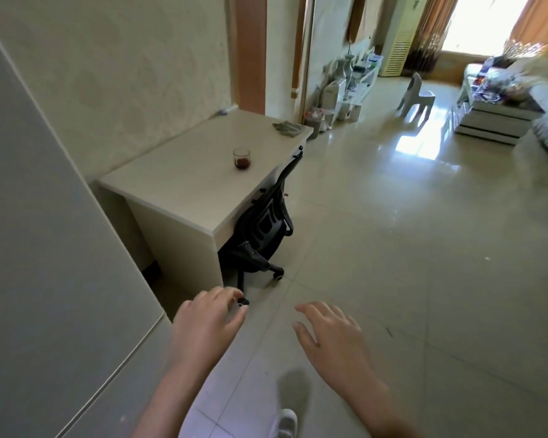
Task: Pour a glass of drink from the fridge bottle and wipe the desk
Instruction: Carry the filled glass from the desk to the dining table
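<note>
A small clear glass (pixel 241 159) with a little dark red drink in it stands on the cream desk (pixel 184 184), near its right edge. A crumpled grey cloth (pixel 287 128) lies at the desk's far right corner. The grey fridge (pixel 45 279) fills the left side, its door closed. No bottle is in view. My left hand (pixel 203 324) hovers low in front of me with its fingers loosely curled and nothing in it. My right hand (pixel 332 336) is beside it, palm down, fingers spread, holding nothing. Both hands are well short of the desk.
A black office chair (pixel 263 222) is tucked under the desk's right side, its wheels out on the tiled floor (pixel 393 248). Farther back are a white plastic chair (pixel 416 96), a low white table (pixel 494 118) with clutter, and shelves along the wall. My white shoe (pixel 287 422) shows below.
</note>
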### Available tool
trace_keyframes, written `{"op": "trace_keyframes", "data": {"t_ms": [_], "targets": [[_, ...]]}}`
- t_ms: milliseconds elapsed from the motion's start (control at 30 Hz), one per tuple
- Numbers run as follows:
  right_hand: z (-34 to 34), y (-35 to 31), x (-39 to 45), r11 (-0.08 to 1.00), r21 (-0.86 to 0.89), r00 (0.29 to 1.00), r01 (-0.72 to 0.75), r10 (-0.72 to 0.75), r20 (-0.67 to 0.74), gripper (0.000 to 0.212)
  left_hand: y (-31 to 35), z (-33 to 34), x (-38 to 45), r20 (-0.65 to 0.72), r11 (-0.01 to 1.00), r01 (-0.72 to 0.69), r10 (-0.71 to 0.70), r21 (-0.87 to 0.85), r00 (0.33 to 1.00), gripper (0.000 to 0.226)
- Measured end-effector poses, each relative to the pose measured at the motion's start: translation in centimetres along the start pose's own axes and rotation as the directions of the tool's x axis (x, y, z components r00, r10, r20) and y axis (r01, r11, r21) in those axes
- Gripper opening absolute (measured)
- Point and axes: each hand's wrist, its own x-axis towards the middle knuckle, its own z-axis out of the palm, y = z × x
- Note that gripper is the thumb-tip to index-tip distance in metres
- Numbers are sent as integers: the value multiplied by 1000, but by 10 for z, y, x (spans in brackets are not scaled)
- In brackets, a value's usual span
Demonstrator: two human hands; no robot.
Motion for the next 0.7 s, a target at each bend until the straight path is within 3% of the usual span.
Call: {"op": "trace_keyframes", "data": {"t_ms": [200, 400, 600, 700], "targets": [[-23, 62, 86, 999, -31, 994, -17, 20, 108, 38, 23, 37, 107, 10, 1000, -22, 22, -2, 1000, 26], [-31, 110, 165, 996, -8, 991, -93, 94, 97, 35, 37, 56, 194, 8, 999, -37, 37, -6, 999, 27], [-31, 156, 261, 998, 29, 995, -48, 45, 86, 44, 47, 88, 269, -26, 1000, 21, -21, 5, 999, 23], [-32, 181, 317, 999, 34, 995, 6, -10, 100, 37, 56, 111, 314, -48, 998, 61, -61, 1, 997, 21]]}}
